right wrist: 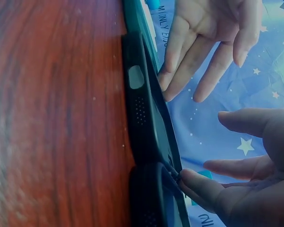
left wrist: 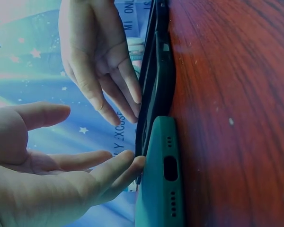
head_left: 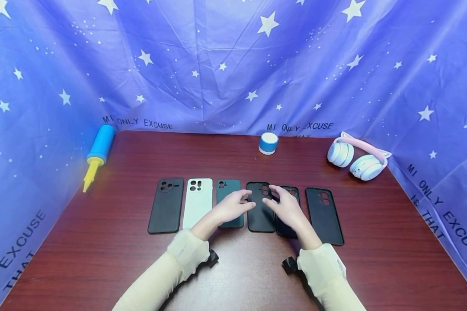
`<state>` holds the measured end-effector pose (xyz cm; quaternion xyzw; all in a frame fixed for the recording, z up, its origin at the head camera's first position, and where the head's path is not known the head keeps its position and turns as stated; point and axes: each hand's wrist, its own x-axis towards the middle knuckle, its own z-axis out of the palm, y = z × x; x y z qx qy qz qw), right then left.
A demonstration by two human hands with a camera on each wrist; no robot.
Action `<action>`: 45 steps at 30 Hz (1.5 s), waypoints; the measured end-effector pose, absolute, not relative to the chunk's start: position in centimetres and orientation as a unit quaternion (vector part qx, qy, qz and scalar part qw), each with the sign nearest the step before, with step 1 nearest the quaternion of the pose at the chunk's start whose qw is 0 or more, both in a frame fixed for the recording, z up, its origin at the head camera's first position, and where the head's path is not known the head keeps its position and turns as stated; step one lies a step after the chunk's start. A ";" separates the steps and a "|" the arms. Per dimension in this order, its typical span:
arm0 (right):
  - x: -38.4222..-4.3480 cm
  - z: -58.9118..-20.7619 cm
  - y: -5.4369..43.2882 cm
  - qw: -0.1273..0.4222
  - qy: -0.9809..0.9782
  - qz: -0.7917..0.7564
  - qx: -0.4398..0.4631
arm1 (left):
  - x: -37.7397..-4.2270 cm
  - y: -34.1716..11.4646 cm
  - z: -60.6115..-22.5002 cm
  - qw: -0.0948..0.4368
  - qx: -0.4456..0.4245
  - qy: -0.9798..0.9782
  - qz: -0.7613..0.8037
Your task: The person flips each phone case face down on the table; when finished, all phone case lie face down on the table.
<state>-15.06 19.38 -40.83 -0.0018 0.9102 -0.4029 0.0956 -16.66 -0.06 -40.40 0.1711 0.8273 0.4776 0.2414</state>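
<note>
In the centre of the frame, just below the middle, the left hand (head_left: 232, 206) and right hand (head_left: 287, 207) are loosely spread and grasp nothing, fingers at either side of a black phone case (head_left: 261, 218); whether fingertips touch it cannot be told. A green phone case (head_left: 236, 221) lies partly under the left hand, and a second black case (head_left: 286, 228) partly under the right, its edge meeting the middle one's.

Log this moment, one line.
left hand: empty, at black case's left edge; right hand: empty, at its right edge; green case: next on left; cases: flat on table
</note>
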 end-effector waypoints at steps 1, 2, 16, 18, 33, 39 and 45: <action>-15.1 -40.8 19.4 0.095 0.909 -0.405 -0.001 | -16.7 0.0 -40.4 0.241 0.170 0.827 0.478; -15.1 -40.8 19.4 0.095 0.909 -0.406 0.000 | -16.7 0.0 -40.4 0.241 0.169 0.827 0.479; -15.1 -41.2 19.3 0.069 0.916 -0.394 0.003 | -16.2 0.4 -41.2 0.211 0.147 0.812 0.524; -15.1 -41.2 19.3 0.066 0.915 -0.397 0.003 | -16.1 0.6 -41.2 0.205 0.142 0.805 0.539; -15.0 -41.5 19.2 0.068 0.913 -0.403 -0.002 | -16.1 0.8 -41.8 0.198 0.099 0.783 0.581; -14.9 -41.4 19.2 0.073 0.914 -0.399 -0.001 | -16.3 0.9 -42.2 0.183 0.098 0.748 0.631; -14.8 -41.5 18.9 0.088 0.904 -0.418 0.003 | -16.3 1.0 -42.3 0.205 0.083 0.724 0.653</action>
